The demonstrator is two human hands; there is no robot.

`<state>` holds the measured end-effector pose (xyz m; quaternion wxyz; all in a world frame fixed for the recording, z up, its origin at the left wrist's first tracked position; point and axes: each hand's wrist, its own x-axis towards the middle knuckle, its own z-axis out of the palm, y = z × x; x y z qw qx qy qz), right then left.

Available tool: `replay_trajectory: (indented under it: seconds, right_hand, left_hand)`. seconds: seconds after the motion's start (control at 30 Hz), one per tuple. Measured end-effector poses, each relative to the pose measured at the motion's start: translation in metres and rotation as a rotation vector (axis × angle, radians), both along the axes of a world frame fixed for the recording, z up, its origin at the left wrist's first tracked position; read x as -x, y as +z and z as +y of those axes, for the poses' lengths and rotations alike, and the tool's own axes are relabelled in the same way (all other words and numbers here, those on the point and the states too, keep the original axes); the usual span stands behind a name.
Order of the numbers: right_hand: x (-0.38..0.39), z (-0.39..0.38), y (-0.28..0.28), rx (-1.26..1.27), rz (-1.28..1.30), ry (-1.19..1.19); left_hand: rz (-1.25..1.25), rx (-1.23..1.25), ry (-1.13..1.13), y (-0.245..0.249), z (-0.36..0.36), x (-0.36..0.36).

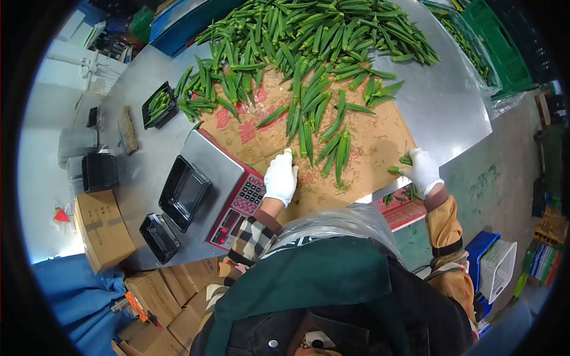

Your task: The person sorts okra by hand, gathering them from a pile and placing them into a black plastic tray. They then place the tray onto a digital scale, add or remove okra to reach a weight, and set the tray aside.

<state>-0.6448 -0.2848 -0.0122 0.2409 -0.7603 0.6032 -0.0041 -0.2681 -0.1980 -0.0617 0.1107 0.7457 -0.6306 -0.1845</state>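
A large heap of green okra (320,35) covers the far part of the metal table, and several loose pods lie on a flattened cardboard sheet (380,142). My left hand (281,178), in a white glove, is closed at the cardboard beside the scale, with a pod end showing at its fingertips. At the sheet's right edge my gloved right hand (423,172) is closed on okra pods whose ends stick out to the left. A red and silver scale (222,163) has a black tray (184,193) on it.
Another black tray (159,238) lies near the scale; a tray of okra (159,105) and a brush (127,130) are farther left. Stacked trays (99,172) stand by a cardboard box (104,228). A red basket (404,213) sits below the right table edge, a green crate (504,47) at far right.
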Motion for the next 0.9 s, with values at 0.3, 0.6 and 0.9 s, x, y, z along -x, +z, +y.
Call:
replay_trajectory:
  seconds: [0.3,0.6,0.9]
  right_hand:
    - [-0.143,0.014,-0.072,-0.015,-0.213,-0.239]
    - [-0.147,-0.021,-0.071,-0.114,0.068,-0.243]
    - [-0.186,-0.011,-0.085,0.384,-0.038,0.551]
  left_hand:
    - [0.381,0.079,0.192,-0.013,-0.062,0.001]
    - [0.026,-0.028,0.100,-0.020,-0.079,0.038]
    - [0.574,-0.203,0.309,0.005,-0.071,-0.015]
